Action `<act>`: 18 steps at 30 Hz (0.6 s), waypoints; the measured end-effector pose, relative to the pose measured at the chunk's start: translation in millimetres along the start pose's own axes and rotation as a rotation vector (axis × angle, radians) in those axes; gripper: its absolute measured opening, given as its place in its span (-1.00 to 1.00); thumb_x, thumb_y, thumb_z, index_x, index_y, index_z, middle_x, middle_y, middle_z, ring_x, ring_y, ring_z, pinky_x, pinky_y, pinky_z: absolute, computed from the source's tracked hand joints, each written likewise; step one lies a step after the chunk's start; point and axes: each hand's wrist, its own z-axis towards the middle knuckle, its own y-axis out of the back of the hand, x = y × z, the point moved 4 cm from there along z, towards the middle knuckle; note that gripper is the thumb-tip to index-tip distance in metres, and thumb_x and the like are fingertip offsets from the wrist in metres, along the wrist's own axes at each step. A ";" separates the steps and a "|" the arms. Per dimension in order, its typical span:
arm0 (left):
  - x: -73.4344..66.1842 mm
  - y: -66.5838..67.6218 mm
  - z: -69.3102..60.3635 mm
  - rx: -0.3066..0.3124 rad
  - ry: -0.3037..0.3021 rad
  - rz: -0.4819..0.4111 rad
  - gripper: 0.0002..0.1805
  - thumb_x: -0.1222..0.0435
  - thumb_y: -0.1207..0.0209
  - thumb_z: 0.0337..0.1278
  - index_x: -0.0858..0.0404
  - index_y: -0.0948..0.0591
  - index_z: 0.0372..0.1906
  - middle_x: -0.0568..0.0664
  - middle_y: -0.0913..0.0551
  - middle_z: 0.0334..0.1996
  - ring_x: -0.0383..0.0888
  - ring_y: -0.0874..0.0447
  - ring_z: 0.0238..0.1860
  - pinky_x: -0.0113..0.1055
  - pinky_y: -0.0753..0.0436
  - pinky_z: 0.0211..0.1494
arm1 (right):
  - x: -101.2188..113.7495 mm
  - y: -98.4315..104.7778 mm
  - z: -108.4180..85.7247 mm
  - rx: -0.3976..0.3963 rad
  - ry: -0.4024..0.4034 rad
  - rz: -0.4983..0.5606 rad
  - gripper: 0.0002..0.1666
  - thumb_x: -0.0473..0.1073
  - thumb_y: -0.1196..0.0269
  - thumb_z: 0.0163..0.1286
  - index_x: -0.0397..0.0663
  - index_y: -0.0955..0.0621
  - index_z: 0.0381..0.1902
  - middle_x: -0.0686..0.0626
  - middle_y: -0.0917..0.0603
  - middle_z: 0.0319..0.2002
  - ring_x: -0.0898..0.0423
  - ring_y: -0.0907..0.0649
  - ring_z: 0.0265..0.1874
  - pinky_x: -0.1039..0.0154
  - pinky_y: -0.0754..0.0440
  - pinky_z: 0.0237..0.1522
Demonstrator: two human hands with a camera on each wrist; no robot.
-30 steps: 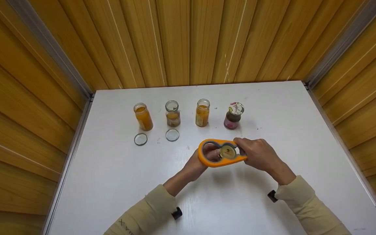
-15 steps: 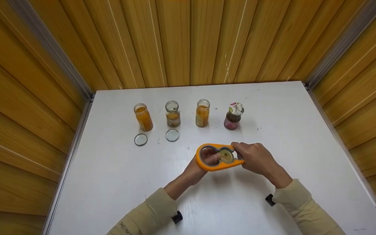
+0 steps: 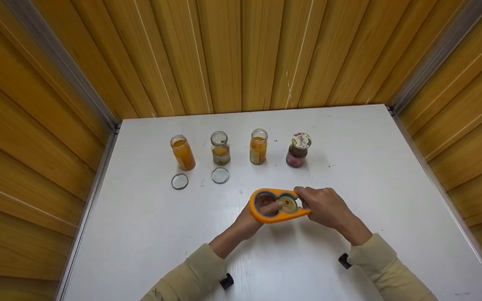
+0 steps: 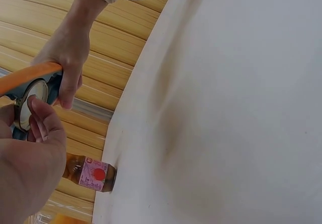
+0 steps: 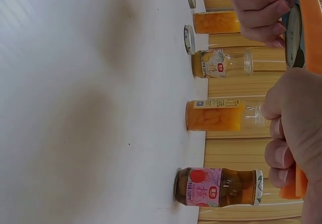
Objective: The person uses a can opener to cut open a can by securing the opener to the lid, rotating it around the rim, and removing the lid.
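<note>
An orange jar opener (image 3: 285, 217) with grey inner edges is held above the table, its handles gripped by my right hand (image 3: 326, 207). A round gold-coloured lid (image 3: 289, 204) sits in the opener's smaller opening. My left hand (image 3: 247, 220) reaches from below and behind the opener, its thumb showing through the larger ring. In the left wrist view, its fingers (image 4: 48, 117) curl at the lid (image 4: 33, 104) and pinch it. No jar shows under this lid.
Behind the hands stand three uncapped jars with orange contents (image 3: 183, 154) and a dark jar (image 3: 296, 152) with a patterned lid and pink label. Two loose lids (image 3: 180, 181) lie before the left jars. Wood-patterned walls surround the white table (image 3: 140, 234).
Both hands, with the opener and lid, have moved slightly toward the person and a little left. The grip looks the same. The jars and loose lids stay where they were.
</note>
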 end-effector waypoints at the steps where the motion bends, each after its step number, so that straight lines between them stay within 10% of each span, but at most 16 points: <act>1: 0.3 0.3 0.0 0.003 0.001 0.004 -0.51 0.15 -0.37 0.30 0.25 -0.54 0.23 0.11 -0.61 0.08 -0.06 -0.60 0.05 -0.24 -0.65 0.17 | 0.3 -0.6 -0.5 0.000 -0.001 0.003 -0.53 -0.49 -0.46 0.13 0.00 -0.55 -0.11 0.03 -0.69 -0.47 0.19 -0.59 -0.61 0.27 -0.59 -0.57; 18: 8.2 3.7 -3.4 0.008 -0.004 0.094 -0.59 0.26 -0.34 0.33 0.32 -0.54 0.17 0.07 -0.62 0.01 -0.09 -0.60 -0.04 -0.31 -0.66 0.01 | 3.0 -8.9 -10.1 0.017 -0.034 0.038 -0.44 -0.48 -0.46 0.11 0.04 -0.55 0.00 0.11 -0.74 -0.32 0.24 -0.63 -0.49 0.28 -0.67 -0.42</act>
